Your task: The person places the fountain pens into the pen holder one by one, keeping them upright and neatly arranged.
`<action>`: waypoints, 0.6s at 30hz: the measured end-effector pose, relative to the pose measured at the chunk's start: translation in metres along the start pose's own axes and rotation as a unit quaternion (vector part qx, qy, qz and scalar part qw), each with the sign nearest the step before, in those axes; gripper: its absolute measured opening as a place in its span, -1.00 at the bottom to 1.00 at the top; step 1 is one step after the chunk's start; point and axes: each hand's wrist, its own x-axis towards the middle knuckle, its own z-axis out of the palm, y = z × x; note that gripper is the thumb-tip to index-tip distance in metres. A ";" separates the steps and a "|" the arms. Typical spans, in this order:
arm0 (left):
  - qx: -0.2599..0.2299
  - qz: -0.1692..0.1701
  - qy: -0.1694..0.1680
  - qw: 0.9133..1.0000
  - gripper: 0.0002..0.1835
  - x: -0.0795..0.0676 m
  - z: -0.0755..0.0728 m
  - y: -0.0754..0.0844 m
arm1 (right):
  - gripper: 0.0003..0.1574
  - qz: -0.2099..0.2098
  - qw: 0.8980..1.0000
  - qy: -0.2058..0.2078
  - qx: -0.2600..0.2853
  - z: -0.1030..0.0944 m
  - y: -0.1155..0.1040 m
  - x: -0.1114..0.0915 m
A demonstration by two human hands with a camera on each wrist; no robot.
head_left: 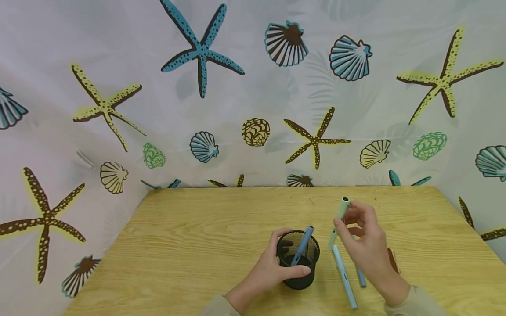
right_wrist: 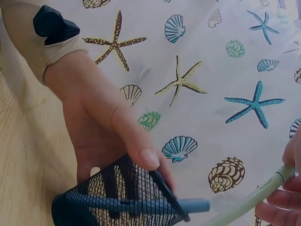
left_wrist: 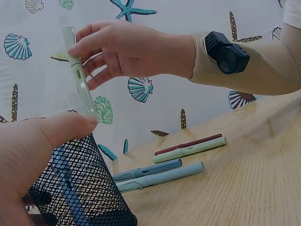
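My left hand grips a black mesh pen cup, thumb across the near side and fingers round the far side. A blue pen leans inside it, its end sticking out above the rim. To the right, my right hand pinches a light green pen between thumb and fingers. That pen is held up off the table, slanted, its lower end pointing toward the cup's right side. In the left wrist view, its lower tip overlaps my left thumb.
On the table right of the cup lie a light blue pen and a darker blue pen. Beyond them, a dark red pen lies alongside another light green pen. A curtain printed with shells and starfish hangs behind the table.
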 end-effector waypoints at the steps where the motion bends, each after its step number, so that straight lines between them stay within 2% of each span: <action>1: 0.002 0.000 0.001 1.000 -0.12 0.000 0.000 0.000 | -0.41 0.000 1.000 0.002 0.005 0.001 -0.001 0.001; 7: 0.004 0.001 0.001 1.000 -0.13 0.001 0.000 0.002 | -0.41 0.012 0.999 0.011 0.042 0.006 -0.011 0.008; 11: 0.001 0.004 -0.001 1.000 -0.12 0.001 0.000 0.001 | -0.43 -0.002 0.999 0.012 0.050 0.012 -0.024 0.010; 16: -0.003 0.005 0.000 1.000 -0.10 -0.001 0.000 0.001 | -0.46 0.017 0.998 -0.010 0.051 0.020 -0.024 0.004; 18: -0.009 0.005 -0.001 1.000 -0.10 -0.002 0.000 0.002 | -0.45 0.019 0.998 -0.012 0.053 0.025 -0.016 -0.001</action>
